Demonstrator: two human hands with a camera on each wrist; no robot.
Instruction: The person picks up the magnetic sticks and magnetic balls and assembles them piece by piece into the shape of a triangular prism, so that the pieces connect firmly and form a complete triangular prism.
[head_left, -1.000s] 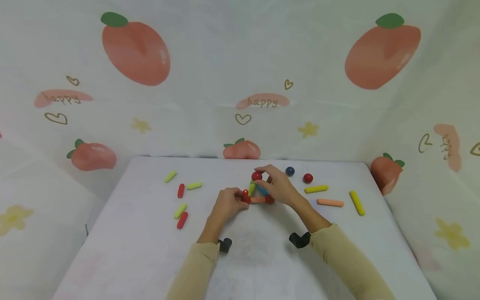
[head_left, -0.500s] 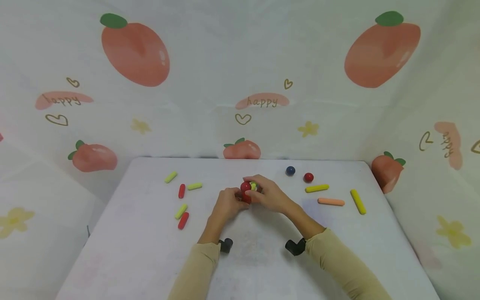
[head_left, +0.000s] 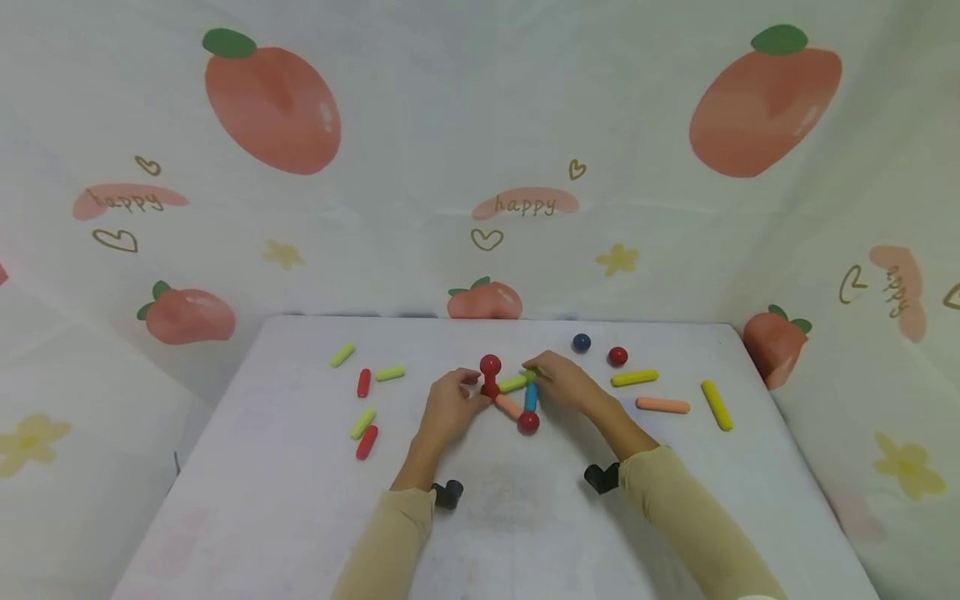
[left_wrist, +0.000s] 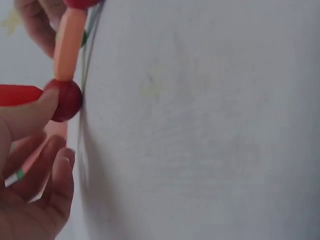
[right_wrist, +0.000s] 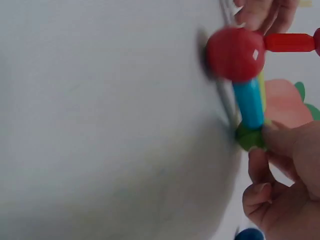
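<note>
A triangle of coloured sticks and balls lies mid-table. Its left red ball (left_wrist: 63,100) has my left hand's thumb against it; the left fingers (left_wrist: 62,185) stay apart from it, loosely bent. On that ball an upright red stick (head_left: 491,381) carries another red ball (head_left: 491,364). A peach stick (head_left: 509,407) runs to the front red ball (right_wrist: 236,54); a blue stick (right_wrist: 248,104) links this to a green ball (right_wrist: 248,136). My right hand (head_left: 566,382) pinches the green ball. The yellow-green stick (head_left: 513,383) closes the triangle. My left hand (head_left: 448,410) is at its left.
Left of the hands lie loose yellow-green sticks (head_left: 390,373) and red sticks (head_left: 367,442). At right are a blue ball (head_left: 581,342), a red ball (head_left: 617,357), yellow sticks (head_left: 634,378) and a peach stick (head_left: 662,405). A printed cloth (head_left: 375,250) hangs behind the table.
The red ball from my right hand now sits on the upright red stick. My right hand has moved right to the green ball. The triangle has turned, its front red ball nearer to me.
</note>
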